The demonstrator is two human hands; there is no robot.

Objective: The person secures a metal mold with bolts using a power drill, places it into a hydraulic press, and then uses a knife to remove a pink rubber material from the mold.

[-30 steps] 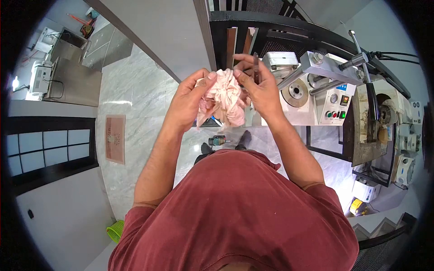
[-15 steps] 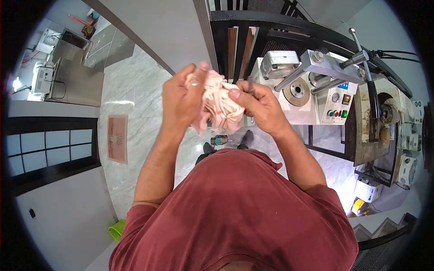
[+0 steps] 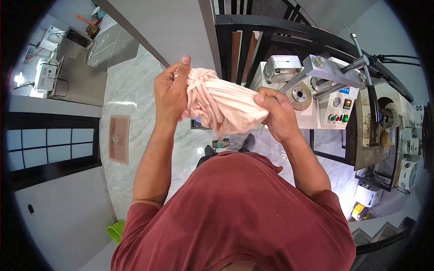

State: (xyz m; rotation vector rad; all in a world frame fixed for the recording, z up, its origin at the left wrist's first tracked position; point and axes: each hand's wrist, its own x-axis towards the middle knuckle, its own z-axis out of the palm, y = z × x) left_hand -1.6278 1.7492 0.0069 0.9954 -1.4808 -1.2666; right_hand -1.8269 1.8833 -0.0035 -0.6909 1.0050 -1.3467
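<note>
A pale pink cloth (image 3: 226, 101) is stretched in folds between my two hands, in front of my chest. My left hand (image 3: 172, 88) grips its bunched left end, with the thumb pointing up. At the other end, my right hand (image 3: 278, 110) has its thumb on top of the cloth and its fingers curled around the edge. Loose folds hang from the cloth's lower side. Part of the fingers of each hand is hidden behind the fabric.
A white machine with buttons and a gauge (image 3: 337, 106) stands to the right, beside black railings (image 3: 280, 25). On the marble floor lie a teal power tool (image 3: 221, 143) and a pink mat (image 3: 119, 139). A green basket (image 3: 116, 231) sits at lower left.
My hands have moved apart, the right one further right and slightly down. The cloth, bunched up before, is now pulled out lengthwise between them.
</note>
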